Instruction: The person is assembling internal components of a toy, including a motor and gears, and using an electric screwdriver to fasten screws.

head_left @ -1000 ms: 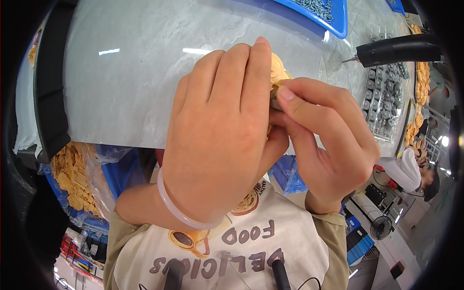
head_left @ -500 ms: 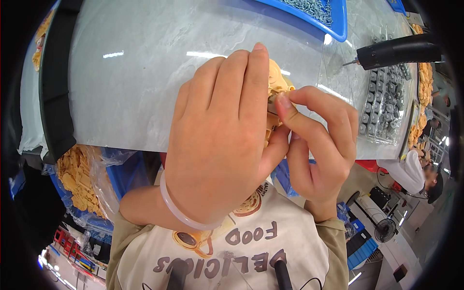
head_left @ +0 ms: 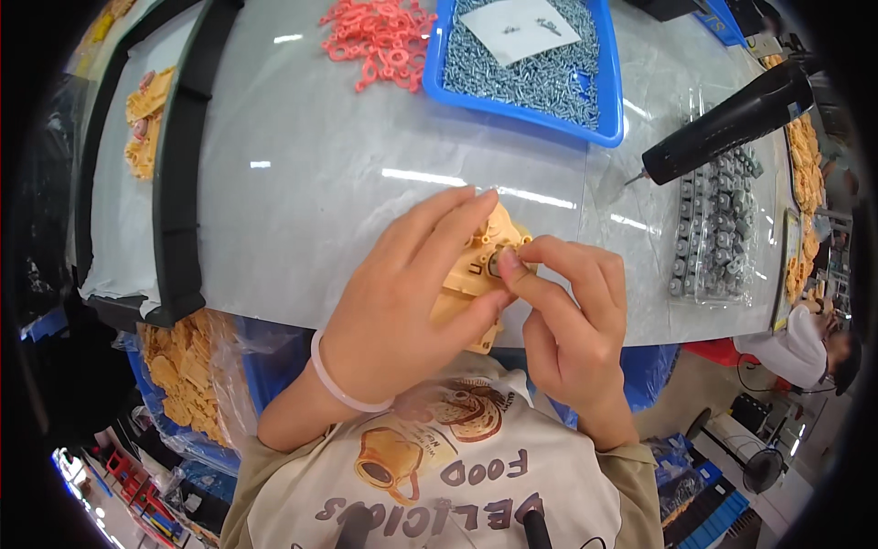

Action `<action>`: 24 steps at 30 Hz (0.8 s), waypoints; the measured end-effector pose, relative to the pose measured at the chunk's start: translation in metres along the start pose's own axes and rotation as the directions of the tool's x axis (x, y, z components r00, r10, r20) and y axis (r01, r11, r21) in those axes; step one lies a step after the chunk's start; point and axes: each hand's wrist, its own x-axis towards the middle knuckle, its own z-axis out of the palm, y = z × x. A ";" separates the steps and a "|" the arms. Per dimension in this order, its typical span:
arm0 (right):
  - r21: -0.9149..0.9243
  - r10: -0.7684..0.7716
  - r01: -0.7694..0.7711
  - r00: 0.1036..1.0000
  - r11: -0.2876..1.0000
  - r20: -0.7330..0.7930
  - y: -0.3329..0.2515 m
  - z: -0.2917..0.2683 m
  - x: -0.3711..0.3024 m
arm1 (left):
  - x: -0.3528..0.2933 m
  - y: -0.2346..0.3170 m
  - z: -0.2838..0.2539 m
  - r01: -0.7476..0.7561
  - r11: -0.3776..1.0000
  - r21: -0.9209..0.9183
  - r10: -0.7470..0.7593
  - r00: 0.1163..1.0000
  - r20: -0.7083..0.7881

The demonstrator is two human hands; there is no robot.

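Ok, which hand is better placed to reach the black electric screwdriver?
Your right hand, probably: the black screwdriver is off on that side, and your left hand is farther away, holding the yellow part. The right is at that part too, though.

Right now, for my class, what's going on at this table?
A person's left hand holds a tan plastic part, while the right hand has its thumb at a small dark piece on that part; whether it pinches the piece is hidden. Beyond sits a blue tray of screws, with pink ring-ended parts to its left.
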 end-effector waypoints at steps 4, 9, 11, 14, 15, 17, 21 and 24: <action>0.062 0.045 -0.046 0.999 0.997 0.016 0.000 -0.002 -0.001 | 0.004 -0.001 -0.003 0.005 0.999 -0.054 -0.003 0.999 0.034; 0.194 0.112 -0.112 0.994 0.975 0.007 0.005 -0.001 0.000 | 0.002 0.002 0.000 0.027 0.998 -0.058 -0.026 0.999 0.019; 0.336 0.177 -0.172 0.984 0.926 0.015 0.008 -0.008 0.011 | -0.001 0.003 0.002 0.034 0.999 -0.036 -0.035 0.999 -0.004; 0.381 0.199 -0.176 0.980 0.908 -0.020 0.022 -0.013 0.054 | -0.005 0.003 0.005 0.041 0.999 -0.017 -0.042 0.998 -0.050; 0.289 0.101 -0.091 0.995 0.953 -0.022 0.026 -0.013 0.075 | -0.004 0.006 0.005 0.043 0.998 -0.055 -0.046 0.998 -0.044; 0.126 -0.088 0.085 0.996 0.988 0.016 0.041 0.007 0.122 | -0.001 0.004 0.007 0.047 0.995 -0.083 -0.051 0.998 -0.047; -0.172 -0.197 0.247 0.944 0.954 0.265 0.056 0.054 0.180 | -0.002 0.001 0.010 0.028 0.997 -0.071 -0.034 0.996 -0.087; -0.325 -0.207 0.313 0.924 0.892 0.321 0.052 0.076 0.193 | -0.009 -0.001 0.011 0.032 0.996 -0.084 -0.043 0.990 -0.131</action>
